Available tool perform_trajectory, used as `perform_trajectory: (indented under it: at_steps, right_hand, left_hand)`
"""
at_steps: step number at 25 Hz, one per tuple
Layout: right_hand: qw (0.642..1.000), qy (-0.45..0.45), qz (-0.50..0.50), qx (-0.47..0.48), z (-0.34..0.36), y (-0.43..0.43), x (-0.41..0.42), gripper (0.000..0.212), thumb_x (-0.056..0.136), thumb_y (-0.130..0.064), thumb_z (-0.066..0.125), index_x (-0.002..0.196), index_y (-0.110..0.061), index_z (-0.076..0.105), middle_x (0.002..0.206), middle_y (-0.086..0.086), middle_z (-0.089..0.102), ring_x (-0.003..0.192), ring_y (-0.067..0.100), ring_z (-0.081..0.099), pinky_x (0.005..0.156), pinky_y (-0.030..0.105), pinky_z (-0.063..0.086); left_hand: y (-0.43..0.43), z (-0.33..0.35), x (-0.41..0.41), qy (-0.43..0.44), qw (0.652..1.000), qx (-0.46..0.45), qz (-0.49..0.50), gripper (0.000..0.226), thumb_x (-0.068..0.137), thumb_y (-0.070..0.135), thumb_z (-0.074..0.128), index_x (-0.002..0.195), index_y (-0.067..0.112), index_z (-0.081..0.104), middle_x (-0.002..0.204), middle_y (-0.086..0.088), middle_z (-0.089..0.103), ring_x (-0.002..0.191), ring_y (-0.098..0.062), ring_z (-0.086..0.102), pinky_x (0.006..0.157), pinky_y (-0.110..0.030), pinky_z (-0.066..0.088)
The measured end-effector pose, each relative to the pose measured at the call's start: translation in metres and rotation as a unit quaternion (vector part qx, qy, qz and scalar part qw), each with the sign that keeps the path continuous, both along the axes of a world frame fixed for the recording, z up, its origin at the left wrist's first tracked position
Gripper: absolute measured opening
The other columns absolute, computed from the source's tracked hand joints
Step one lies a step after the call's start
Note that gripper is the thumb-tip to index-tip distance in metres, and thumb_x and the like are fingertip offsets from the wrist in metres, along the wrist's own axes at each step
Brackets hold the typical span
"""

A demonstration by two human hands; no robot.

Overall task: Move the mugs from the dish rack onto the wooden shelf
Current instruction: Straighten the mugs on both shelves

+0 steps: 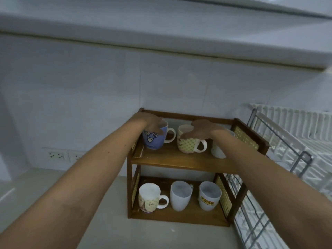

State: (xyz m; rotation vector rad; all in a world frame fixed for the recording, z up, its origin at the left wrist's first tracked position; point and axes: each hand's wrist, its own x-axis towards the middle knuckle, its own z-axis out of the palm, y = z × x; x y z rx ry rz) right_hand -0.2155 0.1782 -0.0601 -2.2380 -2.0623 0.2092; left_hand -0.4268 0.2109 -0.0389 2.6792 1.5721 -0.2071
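Now your left hand (151, 124) fingers clamp the blue face mug's (154, 139) rim at the wooden shelf's (181, 161) top-left corner, right hand (201, 131) grips the patterned mug (188, 143), six mugs shelved.

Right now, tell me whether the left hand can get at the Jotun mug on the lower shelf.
Probably yes: the left hand rests on the blue mug above, and the Jotun mug stands at the open front.

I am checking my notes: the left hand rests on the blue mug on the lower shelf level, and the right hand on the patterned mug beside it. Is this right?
Not quite. The head view shows the left hand on the blue mug on the upper level of the wooden shelf, not the lower. The right hand does cover the patterned mug beside it.
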Motion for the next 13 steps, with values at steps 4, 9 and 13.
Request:
perform_trajectory:
  at_steps: [4,9,13]
  right_hand:
    - [0.996,-0.054,0.047,-0.055,0.016,-0.002,0.013,0.099,0.068,-0.067,0.063,0.148,-0.021,0.026,0.153,0.001,0.032,0.134,0.023,0.036,0.102,0.035,0.034]
    - [0.995,-0.020,0.083,-0.042,0.009,-0.002,0.014,0.087,0.076,-0.052,0.065,0.148,-0.024,0.025,0.154,0.002,0.029,0.135,0.024,0.033,0.095,0.030,0.031]
    - [0.996,-0.003,0.085,-0.021,0.007,-0.002,0.014,0.086,0.079,-0.050,0.064,0.149,-0.020,0.024,0.155,0.003,0.028,0.137,0.025,0.031,0.099,0.031,0.031]
  left_hand:
    - [0.000,0.005,0.004,0.052,0.998,0.034,0.020,0.075,0.089,0.055,0.051,0.151,0.019,0.029,0.154,-0.008,0.035,0.137,-0.029,0.039,0.106,-0.037,0.035]
    - [0.004,0.004,0.013,0.099,0.993,0.064,0.030,0.073,0.087,0.058,0.052,0.144,0.013,0.042,0.147,-0.010,0.046,0.130,-0.030,0.046,0.099,-0.038,0.042]
    - [0.004,0.006,0.014,0.113,0.991,0.067,0.041,0.073,0.086,0.058,0.052,0.142,0.012,0.045,0.145,-0.009,0.048,0.128,-0.029,0.049,0.095,-0.035,0.043]
